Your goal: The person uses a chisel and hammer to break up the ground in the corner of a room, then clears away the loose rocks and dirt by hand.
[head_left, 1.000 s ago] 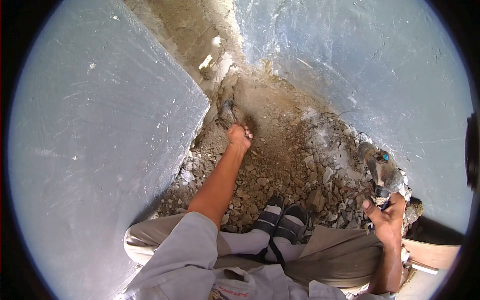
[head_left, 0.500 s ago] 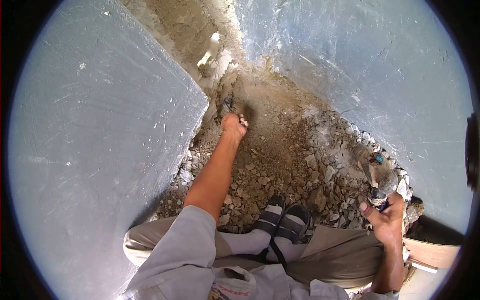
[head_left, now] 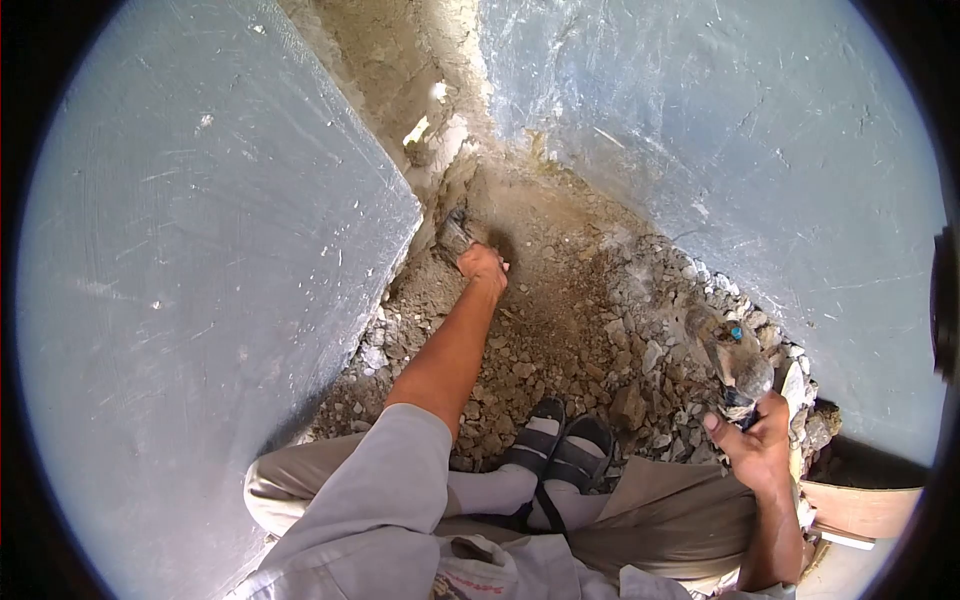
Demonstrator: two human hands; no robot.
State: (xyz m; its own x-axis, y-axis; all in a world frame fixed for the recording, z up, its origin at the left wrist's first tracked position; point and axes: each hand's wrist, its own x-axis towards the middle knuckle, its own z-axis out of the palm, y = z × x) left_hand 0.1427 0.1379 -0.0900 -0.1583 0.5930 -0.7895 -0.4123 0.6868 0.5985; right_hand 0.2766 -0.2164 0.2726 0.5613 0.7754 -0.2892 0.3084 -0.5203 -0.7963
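My left hand (head_left: 484, 264) is closed, arm stretched forward to the foot of the broken wall corner. A short, dark grey piece (head_left: 455, 232) sticks out past its fingers against the rough wall base; I cannot tell its kind. On the right, my right hand (head_left: 760, 440) grips a hammer, thumb out to the side. The worn hammer head (head_left: 745, 365) faces up over the rubble, with a bright blue spot on it. Much of the handle is hidden under the head and fingers.
Two grey-painted walls, left (head_left: 220, 260) and right (head_left: 760, 130), flank a dug-out channel. Broken stones (head_left: 520, 370) cover the ground around my sandalled feet (head_left: 560, 445). A curved pan-like rim (head_left: 865, 508) stands at the lower right.
My left hand and the dark grey piece sit slightly lower and farther right in view. The hammer and my right hand appear a little farther left.
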